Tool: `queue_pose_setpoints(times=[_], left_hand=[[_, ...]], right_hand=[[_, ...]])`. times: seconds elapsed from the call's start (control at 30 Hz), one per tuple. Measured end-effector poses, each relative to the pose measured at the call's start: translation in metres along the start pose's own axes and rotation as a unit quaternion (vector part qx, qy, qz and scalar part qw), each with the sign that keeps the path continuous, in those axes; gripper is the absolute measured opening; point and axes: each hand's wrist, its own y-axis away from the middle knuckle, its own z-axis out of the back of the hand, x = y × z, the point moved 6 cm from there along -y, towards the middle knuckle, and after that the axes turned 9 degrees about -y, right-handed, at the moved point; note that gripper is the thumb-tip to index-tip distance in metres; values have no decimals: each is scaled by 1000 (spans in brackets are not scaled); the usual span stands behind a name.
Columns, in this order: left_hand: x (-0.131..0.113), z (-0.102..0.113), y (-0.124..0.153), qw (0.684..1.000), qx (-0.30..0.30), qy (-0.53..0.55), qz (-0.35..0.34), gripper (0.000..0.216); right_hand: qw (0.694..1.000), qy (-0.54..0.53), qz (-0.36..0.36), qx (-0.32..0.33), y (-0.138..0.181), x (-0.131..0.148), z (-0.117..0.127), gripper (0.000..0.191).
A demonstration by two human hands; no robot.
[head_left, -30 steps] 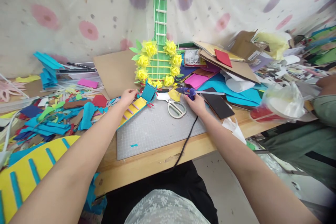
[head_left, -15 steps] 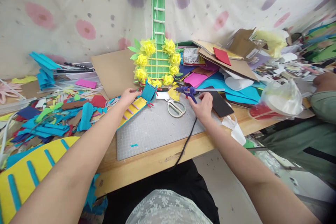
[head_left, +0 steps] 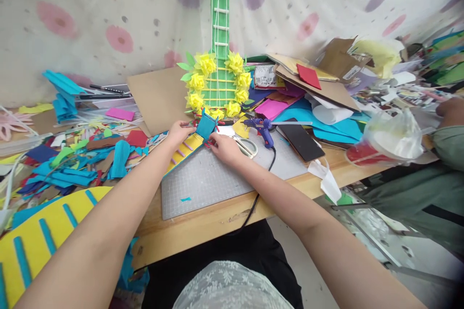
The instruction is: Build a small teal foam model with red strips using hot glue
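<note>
A paper guitar with a yellow, purple-striped neck (head_left: 186,148) and a blue headstock (head_left: 205,126) lies slanted across the left of the cutting mat (head_left: 217,188). Thin red pegs stick out from the headstock's sides. My left hand (head_left: 180,133) is closed on the headstock's left side, its fingertips at the pegs there. On the right side, my right hand (head_left: 225,148) pinches at a red peg; its fingertips partly hide it. A purple glue gun (head_left: 264,129) rests on the mat beyond my right hand. Behind that hand, scissors (head_left: 250,147) are partly covered.
A green guitar (head_left: 219,34) with yellow paper flowers leans at the back. Paper scraps (head_left: 68,174) crowd the left, beside a yellow striped piece (head_left: 54,222). To the right are a phone (head_left: 302,141), a bagged red cup (head_left: 377,147) and a person's sleeve (head_left: 447,145).
My right hand has left the glue gun, which now lies on the mat, and moved left to the headstock's right side. My left hand stays at the headstock.
</note>
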Motion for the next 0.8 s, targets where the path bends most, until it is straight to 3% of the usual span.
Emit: queue_pose_setpoints(times=[0.2, 0.4, 0.8], left_hand=[[-1, -3, -1, 1000, -5, 1, 4, 57], [-3, -5, 1, 1000, -11, -1, 5, 55], [-3, -7, -2, 1000, -14, -11, 18, 61]], right_hand=[[999, 37, 32, 1, 1, 4, 1, 23], [993, 89, 59, 41, -1, 12, 1, 25], [988, 130, 66, 55, -1, 14, 0, 23]])
